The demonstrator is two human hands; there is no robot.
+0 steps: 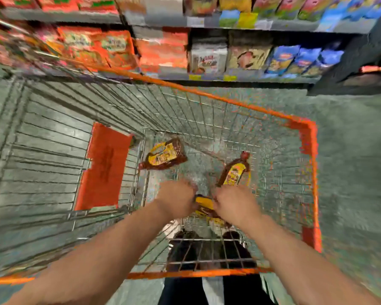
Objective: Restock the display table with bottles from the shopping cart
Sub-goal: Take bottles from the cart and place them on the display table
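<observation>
Both my arms reach down into the wire shopping cart [308, 150] with its orange rim. My left hand [176, 199] and my right hand [235, 205] close from either side on a dark bottle with a yellow label [204, 205] that lies on the cart floor, mostly hidden between them. A second brown bottle [163, 155] lies on its side farther in, to the left. A third bottle [235, 170] with a red cap lies just beyond my right hand. The frame is blurred, so the finger positions are unclear. No display table shows.
An orange child-seat flap [106, 164] stands at the cart's left partition. Store shelves [207, 56] full of packaged goods run along the far side. Grey floor [356, 150] lies to the right of the cart. My dark shoes [207, 245] show beneath the cart's near end.
</observation>
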